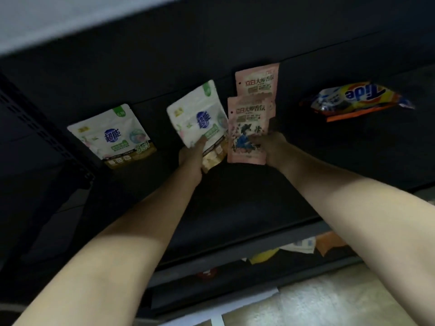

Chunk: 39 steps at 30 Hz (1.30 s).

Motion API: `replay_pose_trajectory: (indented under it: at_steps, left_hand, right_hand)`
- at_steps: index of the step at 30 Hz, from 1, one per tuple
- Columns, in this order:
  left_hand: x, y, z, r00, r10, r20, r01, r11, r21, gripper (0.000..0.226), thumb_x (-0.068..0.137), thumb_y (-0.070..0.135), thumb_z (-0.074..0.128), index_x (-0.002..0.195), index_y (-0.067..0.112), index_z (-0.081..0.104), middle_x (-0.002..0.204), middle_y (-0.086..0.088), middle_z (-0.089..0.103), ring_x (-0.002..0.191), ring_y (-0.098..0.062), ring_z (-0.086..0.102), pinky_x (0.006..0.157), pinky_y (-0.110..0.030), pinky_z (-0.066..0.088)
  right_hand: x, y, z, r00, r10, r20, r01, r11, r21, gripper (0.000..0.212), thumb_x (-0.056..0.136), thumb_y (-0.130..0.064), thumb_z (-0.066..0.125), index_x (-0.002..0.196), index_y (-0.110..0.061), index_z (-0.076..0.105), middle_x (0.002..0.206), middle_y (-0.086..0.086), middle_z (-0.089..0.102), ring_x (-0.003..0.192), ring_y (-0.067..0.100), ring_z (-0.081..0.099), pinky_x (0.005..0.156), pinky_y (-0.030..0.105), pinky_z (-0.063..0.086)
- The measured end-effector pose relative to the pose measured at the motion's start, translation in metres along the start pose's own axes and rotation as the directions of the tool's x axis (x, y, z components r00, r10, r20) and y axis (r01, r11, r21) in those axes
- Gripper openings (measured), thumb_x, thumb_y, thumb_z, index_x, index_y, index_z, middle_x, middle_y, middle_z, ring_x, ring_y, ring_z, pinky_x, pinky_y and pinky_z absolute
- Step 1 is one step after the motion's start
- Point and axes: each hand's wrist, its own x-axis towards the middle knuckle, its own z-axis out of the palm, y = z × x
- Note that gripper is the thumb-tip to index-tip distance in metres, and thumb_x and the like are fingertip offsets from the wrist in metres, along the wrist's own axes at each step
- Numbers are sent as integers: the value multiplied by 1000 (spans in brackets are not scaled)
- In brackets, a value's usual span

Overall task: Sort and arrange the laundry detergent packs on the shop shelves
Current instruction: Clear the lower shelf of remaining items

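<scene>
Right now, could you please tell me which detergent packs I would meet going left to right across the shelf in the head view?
White pack lying alone → white pack in the left hand → front pink pack in the right hand → Tide bag.

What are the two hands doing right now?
Left hand: holding the white detergent pouch.
Right hand: holding the front pink detergent pouch.

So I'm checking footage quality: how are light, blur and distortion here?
Head view: dim, the black shelf swallows detail; motion blur smears the Tide pack and the white pack in the left hand; wide-angle stretches the forearms.
</scene>
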Motion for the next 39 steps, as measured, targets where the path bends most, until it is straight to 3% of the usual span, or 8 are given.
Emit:
replay_pose_trajectory:
  at_steps: [7, 12, 18, 21, 24, 27, 35, 39]
  left_hand:
    - [-90, -12, -12, 976, -93, 196, 116, 988, -107, 13, 89, 23, 64, 101, 22, 62, 95, -1, 71, 80, -14, 68, 67, -32, 57]
    - [-163, -15, -5, 938, -219, 269, 219, 975, 31, 8, 86, 32, 66, 92, 26, 63, 74, 7, 74, 69, -10, 71, 73, -34, 57]
    - [-246, 11, 12, 866, -311, 392, 250, 947, 200, 23, 85, 32, 66, 101, 16, 63, 81, -2, 75, 67, -19, 72, 58, -37, 59]
    - [-289, 45, 21, 823, -319, 470, 228, 943, 240, 25, 87, 31, 65, 107, 16, 62, 95, -10, 74, 76, -26, 71, 68, -44, 58]
    - [-333, 84, 32, 783, -290, 551, 173, 952, 254, 21, 89, 29, 62, 107, 18, 62, 97, -10, 73, 70, -22, 71, 51, -33, 58]
    - [-372, 124, 43, 731, -266, 628, 142, 960, 241, 11, 92, 24, 58, 101, 19, 64, 86, -4, 75, 59, -16, 70, 44, -25, 53]
    - [-418, 233, 86, 619, -126, 775, -25, 983, 180, 14, 91, 27, 57, 98, 21, 67, 93, -4, 75, 80, -22, 73, 67, -34, 60]
    - [-436, 295, 118, 620, 3, 784, -115, 990, 86, 14, 90, 28, 58, 96, 19, 68, 92, -5, 75, 77, -21, 73, 67, -33, 59]
  right_hand:
    - [-81, 18, -81, 999, 45, 0, -45, 999, -13, 34, 87, -15, 66, 119, -6, 60, 114, 12, 66, 101, 26, 64, 88, 40, 52]
    - [-150, 24, -145, 996, 69, -57, -70, 998, -6, 31, 85, -10, 67, 115, -3, 60, 109, 14, 66, 97, 29, 65, 80, 37, 55]
    - [-249, 7, -215, 987, 111, -112, -109, 994, 30, 12, 89, -9, 62, 100, -5, 63, 93, 12, 71, 75, 21, 70, 70, 37, 59]
    - [-302, -18, -241, 986, 85, -143, -74, 994, 83, 6, 89, -6, 60, 94, -7, 64, 81, 5, 74, 69, 17, 71, 62, 31, 59]
    - [-352, -53, -265, 984, 41, -173, -20, 993, 116, 9, 89, -4, 58, 96, -4, 64, 80, 4, 74, 71, 16, 71, 65, 30, 59]
    - [-398, -91, -285, 986, 5, -165, 22, 986, 163, 18, 80, -11, 65, 97, -5, 63, 84, 6, 74, 74, 16, 72, 66, 30, 59]
    - [-477, -208, -317, 963, -203, -178, 224, 968, 111, 92, 30, -44, 94, 107, -3, 63, 100, 12, 73, 88, 23, 71, 63, 27, 57]
    - [-492, -276, -332, 925, -339, -170, 359, 928, 99, 97, 28, -44, 94, 110, -3, 62, 106, 14, 71, 95, 25, 70, 67, 29, 57]
